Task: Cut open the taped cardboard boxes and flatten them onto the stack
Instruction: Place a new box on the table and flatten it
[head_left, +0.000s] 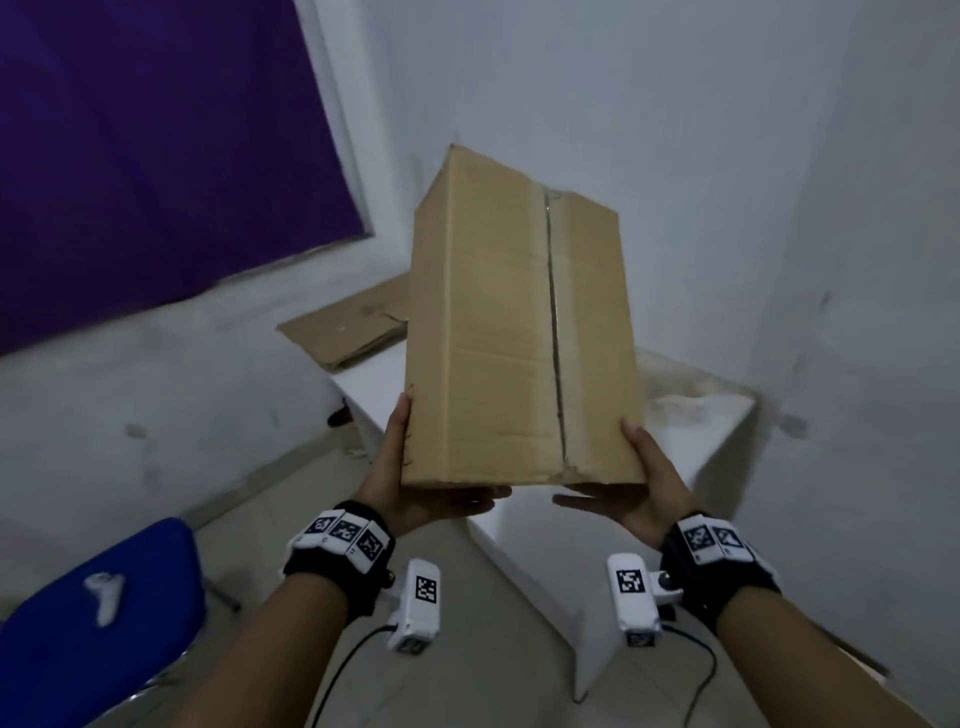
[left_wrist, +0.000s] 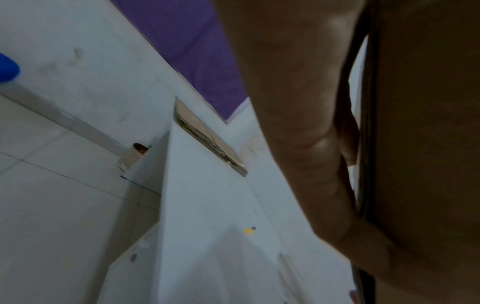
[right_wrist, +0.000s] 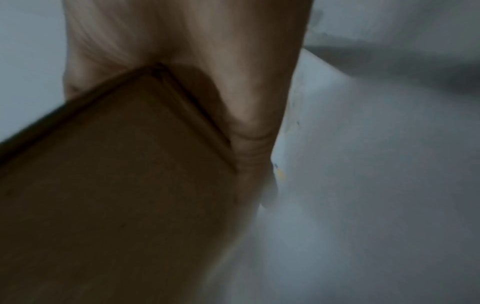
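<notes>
A brown cardboard box (head_left: 498, 338) is held up in the air, tilted away from me over the white table (head_left: 691, 415). A dark seam (head_left: 555, 322) runs lengthwise between its two flaps. My left hand (head_left: 410, 483) holds the near left corner, thumb up the side and fingers under the end. My right hand (head_left: 644, 483) holds the near right corner the same way. The left wrist view shows the left hand (left_wrist: 298, 102) against the box (left_wrist: 428, 144). In the right wrist view the right hand (right_wrist: 221, 61) cups a box (right_wrist: 116, 185) corner. Flattened cardboard forms a stack (head_left: 348, 325) on the table's far left.
A blue chair (head_left: 104, 613) with a small white object (head_left: 106, 595) on it stands at my lower left. A purple panel (head_left: 156, 156) covers the left wall. White walls close in the corner behind the table. The stack (left_wrist: 207, 142) also shows edge-on.
</notes>
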